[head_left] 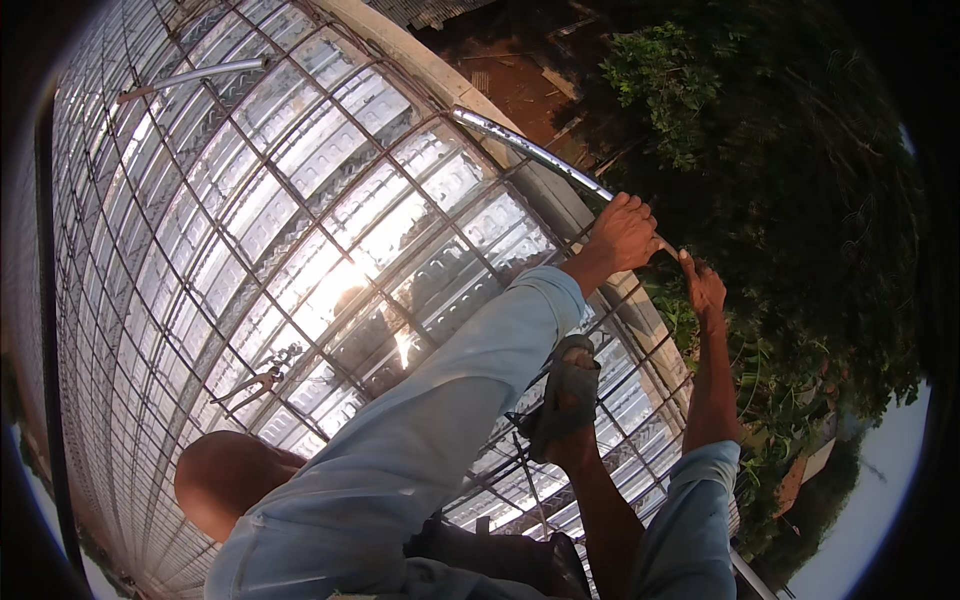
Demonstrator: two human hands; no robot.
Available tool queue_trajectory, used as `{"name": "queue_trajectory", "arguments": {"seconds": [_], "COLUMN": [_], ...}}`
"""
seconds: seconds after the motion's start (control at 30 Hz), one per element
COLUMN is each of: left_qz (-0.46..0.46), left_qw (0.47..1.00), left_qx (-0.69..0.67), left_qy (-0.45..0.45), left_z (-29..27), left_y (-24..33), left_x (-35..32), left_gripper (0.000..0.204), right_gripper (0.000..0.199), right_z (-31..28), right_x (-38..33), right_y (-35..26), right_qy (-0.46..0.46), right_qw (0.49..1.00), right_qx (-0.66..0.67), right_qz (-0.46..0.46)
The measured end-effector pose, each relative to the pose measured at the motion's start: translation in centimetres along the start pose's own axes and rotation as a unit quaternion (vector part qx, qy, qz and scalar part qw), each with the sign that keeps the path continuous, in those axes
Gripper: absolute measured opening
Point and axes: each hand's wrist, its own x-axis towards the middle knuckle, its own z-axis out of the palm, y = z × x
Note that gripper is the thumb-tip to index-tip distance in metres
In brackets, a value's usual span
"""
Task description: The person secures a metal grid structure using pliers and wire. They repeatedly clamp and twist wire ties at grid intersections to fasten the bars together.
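Note:
My left hand (622,236) is wrapped round the lower end of a long silver metal pipe (535,152). The pipe slants down over the roof's right edge, its far end resting by the outer bars of the rebar grid (335,215). Close beside it, my right hand (706,284) is closed with its thumb against the same end; what lies inside the fingers is partly hidden. Both arms wear rolled light blue sleeves. Steel pincers (258,384) lie on the grid to the left, away from both hands.
Shiny ribbed metal decking (375,320) lies under the grid. Another silver pipe with a rusty end (195,78) rests at the upper left. My sandalled foot (568,400) stands on the bars near the concrete edge (545,190). Beyond the edge are trees (680,85) and ground far below.

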Motion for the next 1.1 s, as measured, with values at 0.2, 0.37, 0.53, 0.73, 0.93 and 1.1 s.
{"name": "queue_trajectory", "arguments": {"seconds": [0.2, 0.37, 0.53, 0.73, 0.93, 1.1], "left_qz": [0.047, 0.069, 0.113, 0.163, 0.134, 0.121], "left_qw": [0.999, 0.997, 0.992, 0.984, 0.988, 0.988], "left_qx": [-0.005, -0.039, -0.05, -0.048, -0.061, -0.056], "left_qy": [0.006, 0.027, 0.007, -0.057, -0.049, -0.072], "left_z": [-0.3, -1.2, -2.6, -4.2, -3.8, -3.9], "left_y": [0.1, 0.1, 0.4, -0.9, 0.6, 0.4], "left_x": [-2.4, -4.6, -6.9, -11.7, -8.9, -8.7], "left_gripper": [0.038, 0.037, 0.037, 0.04, 0.046, 0.043], "right_gripper": [0.094, 0.093, 0.093, 0.079, 0.083, 0.084], "right_z": [2.3, 3.1, 5.0, 8.9, 5.1, 6.3], "right_x": [-3.7, -8.0, -12.0, -19.1, -16.5, -15.2], "right_y": [0.7, -0.6, -0.9, -5.4, -3.5, -2.1], "right_qy": [0.067, 0.115, 0.088, 0.135, 0.05, 0.065], "right_qw": [0.998, 0.993, 0.993, 0.984, 0.992, 0.993], "right_qx": [0.008, 0.024, 0.004, 0.025, 0.039, 0.059], "right_qz": [0.008, -0.012, 0.072, 0.11, 0.109, 0.076]}}
